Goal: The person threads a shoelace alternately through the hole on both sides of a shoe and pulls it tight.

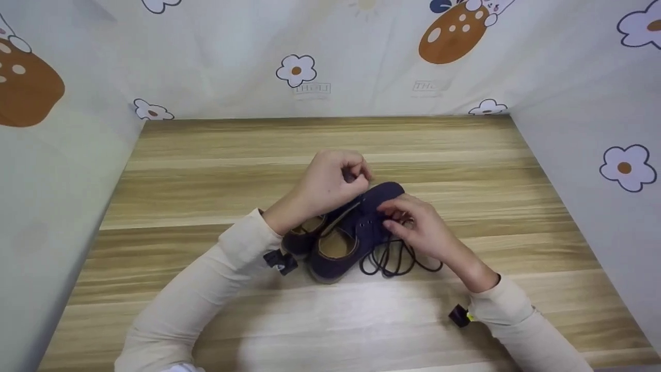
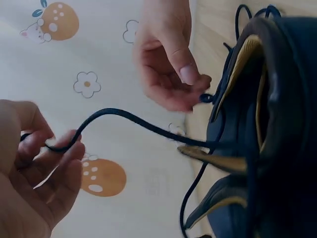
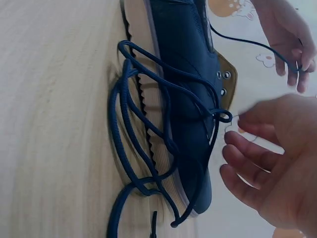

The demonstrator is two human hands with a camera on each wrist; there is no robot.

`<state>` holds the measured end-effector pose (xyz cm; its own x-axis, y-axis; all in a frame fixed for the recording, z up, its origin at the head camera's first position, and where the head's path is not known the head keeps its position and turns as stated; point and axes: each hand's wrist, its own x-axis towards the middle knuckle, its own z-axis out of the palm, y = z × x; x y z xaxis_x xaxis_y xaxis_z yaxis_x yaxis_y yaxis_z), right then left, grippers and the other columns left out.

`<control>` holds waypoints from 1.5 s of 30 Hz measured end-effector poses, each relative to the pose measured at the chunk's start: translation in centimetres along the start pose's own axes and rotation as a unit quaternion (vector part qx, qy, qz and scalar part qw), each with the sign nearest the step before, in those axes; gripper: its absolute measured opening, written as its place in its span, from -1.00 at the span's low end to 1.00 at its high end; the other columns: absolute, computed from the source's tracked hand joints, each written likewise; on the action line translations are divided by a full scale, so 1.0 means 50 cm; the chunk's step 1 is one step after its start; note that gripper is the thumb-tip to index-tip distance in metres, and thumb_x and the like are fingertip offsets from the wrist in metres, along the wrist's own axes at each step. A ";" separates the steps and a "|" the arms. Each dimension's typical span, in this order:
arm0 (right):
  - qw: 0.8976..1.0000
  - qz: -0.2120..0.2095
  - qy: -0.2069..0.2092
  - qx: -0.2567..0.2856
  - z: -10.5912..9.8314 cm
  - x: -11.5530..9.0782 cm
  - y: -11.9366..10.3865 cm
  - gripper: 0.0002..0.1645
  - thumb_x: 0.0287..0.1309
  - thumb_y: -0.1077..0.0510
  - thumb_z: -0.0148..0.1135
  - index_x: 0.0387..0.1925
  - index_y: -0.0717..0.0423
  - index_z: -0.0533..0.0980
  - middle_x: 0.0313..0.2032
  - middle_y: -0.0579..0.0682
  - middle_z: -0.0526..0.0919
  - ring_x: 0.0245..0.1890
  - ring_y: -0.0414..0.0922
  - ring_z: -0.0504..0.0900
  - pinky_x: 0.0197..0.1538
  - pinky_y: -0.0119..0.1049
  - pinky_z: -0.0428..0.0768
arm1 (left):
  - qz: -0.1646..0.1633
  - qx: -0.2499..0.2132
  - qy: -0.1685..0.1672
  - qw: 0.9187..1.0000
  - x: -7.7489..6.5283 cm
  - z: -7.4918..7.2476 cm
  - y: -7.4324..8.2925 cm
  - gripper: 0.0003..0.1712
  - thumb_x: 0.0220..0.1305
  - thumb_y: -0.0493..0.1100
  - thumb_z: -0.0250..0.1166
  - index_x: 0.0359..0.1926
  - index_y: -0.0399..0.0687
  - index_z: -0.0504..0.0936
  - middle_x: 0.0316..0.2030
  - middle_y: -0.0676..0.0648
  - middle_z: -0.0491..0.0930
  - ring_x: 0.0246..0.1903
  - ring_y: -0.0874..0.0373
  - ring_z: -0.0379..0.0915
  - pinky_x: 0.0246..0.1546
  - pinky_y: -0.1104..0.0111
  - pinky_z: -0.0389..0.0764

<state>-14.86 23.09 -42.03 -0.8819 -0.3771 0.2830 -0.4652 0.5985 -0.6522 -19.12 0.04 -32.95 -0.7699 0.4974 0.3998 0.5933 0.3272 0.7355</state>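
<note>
Two dark blue lace-up shoes stand side by side on the table; the nearer shoe (image 1: 330, 266) partly covers the other shoe (image 1: 295, 244). Above them, my left hand (image 1: 333, 181) pinches a dark shoelace (image 2: 133, 118) between thumb and fingers, and the lace runs slack from there to the shoe. My right hand (image 1: 423, 227) is over the outer side of the nearer shoe, fingers loosely bent. Its fingertips are just short of a small lace loop (image 3: 224, 116) in the right wrist view. The rest of that lace (image 3: 115, 114) hangs in tangled loops down the shoe's side onto the table.
The shoes are near the middle of a wood-grain table (image 1: 206, 155). Pale cloth walls (image 1: 232, 62) with flower and animal prints enclose its back and both sides. A small black clip (image 1: 281, 262) is at the left cuff, another black clip (image 1: 459, 315) at the right cuff.
</note>
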 end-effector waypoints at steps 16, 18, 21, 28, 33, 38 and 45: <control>0.999 -0.032 0.005 -0.018 0.020 0.008 -0.006 -0.71 0.24 0.27 0.25 -0.01 0.01 0.62 -0.02 -0.05 0.63 -0.01 -0.14 0.57 0.03 -0.21 0.56 | -0.025 0.006 -0.123 0.992 0.004 0.011 -0.031 -0.77 0.38 -0.27 0.21 -0.01 -0.20 0.66 -0.27 -0.13 0.75 -0.29 0.13 0.69 -0.20 0.43 0.66; 0.999 -0.043 -0.010 -0.029 0.023 0.010 -0.006 -0.66 0.25 0.25 0.24 0.05 0.00 0.61 0.05 0.00 0.60 0.11 -0.08 0.53 0.16 -0.13 0.51 | -0.031 -0.009 -0.119 0.992 0.007 0.005 -0.029 -0.77 0.40 -0.30 0.17 -0.01 -0.23 0.66 -0.26 -0.15 0.76 -0.28 0.11 0.70 -0.19 0.42 0.67; 0.997 -0.055 -0.027 -0.049 0.027 0.012 -0.006 -0.66 0.25 0.24 0.25 0.06 0.00 0.61 0.08 0.05 0.58 0.17 -0.01 0.48 0.25 -0.05 0.46 | -0.045 -0.016 -0.118 0.992 0.009 -0.003 -0.025 -0.80 0.38 -0.31 0.19 -0.10 -0.23 0.71 -0.24 -0.16 0.76 -0.26 0.11 0.69 -0.18 0.39 0.68; 0.997 -0.046 -0.022 -0.051 0.034 0.014 -0.010 -0.74 0.22 0.25 0.29 -0.05 0.03 0.62 0.05 0.01 0.60 0.15 -0.04 0.51 0.25 -0.09 0.48 | -0.028 0.053 -0.155 0.986 0.009 0.008 -0.042 -0.91 0.23 -0.27 0.37 -0.25 -0.16 0.75 -0.28 -0.08 0.77 -0.27 0.12 0.67 -0.16 0.37 0.63; 0.998 -0.034 -0.026 -0.041 0.035 0.016 -0.012 -0.74 0.24 0.26 0.26 -0.04 0.04 0.61 0.02 -0.04 0.62 0.08 -0.10 0.53 0.19 -0.15 0.50 | 0.029 0.134 -0.205 0.969 0.004 0.032 -0.052 -0.94 0.20 -0.31 0.36 -0.32 -0.12 0.76 -0.30 -0.05 0.76 -0.26 0.12 0.67 -0.13 0.33 0.65; 0.999 -0.023 -0.025 -0.031 0.036 0.017 -0.012 -0.83 0.22 0.27 0.28 -0.15 0.04 0.60 -0.04 -0.09 0.64 0.02 -0.13 0.51 0.14 -0.18 0.48 | 0.074 0.200 -0.247 0.945 0.005 0.049 -0.045 -0.89 0.19 -0.34 0.34 -0.31 -0.12 0.77 -0.27 -0.06 0.75 -0.20 0.09 0.67 -0.07 0.28 0.66; 0.999 -0.021 -0.018 -0.026 0.037 0.017 -0.009 -0.85 0.19 0.29 0.30 -0.19 0.10 0.59 -0.08 -0.05 0.65 0.00 -0.10 0.52 0.14 -0.17 0.47 | 0.099 0.261 -0.254 0.926 0.008 0.054 -0.029 -0.84 0.21 -0.36 0.27 -0.29 -0.12 0.77 -0.26 -0.06 0.74 -0.18 0.04 0.66 -0.06 0.25 0.65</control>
<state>-15.24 21.20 -42.79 -0.8584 -0.4272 0.2840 -0.5064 0.6176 -0.6017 -19.64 1.92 -35.31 -0.5019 0.8601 0.0920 0.8464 0.4664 0.2569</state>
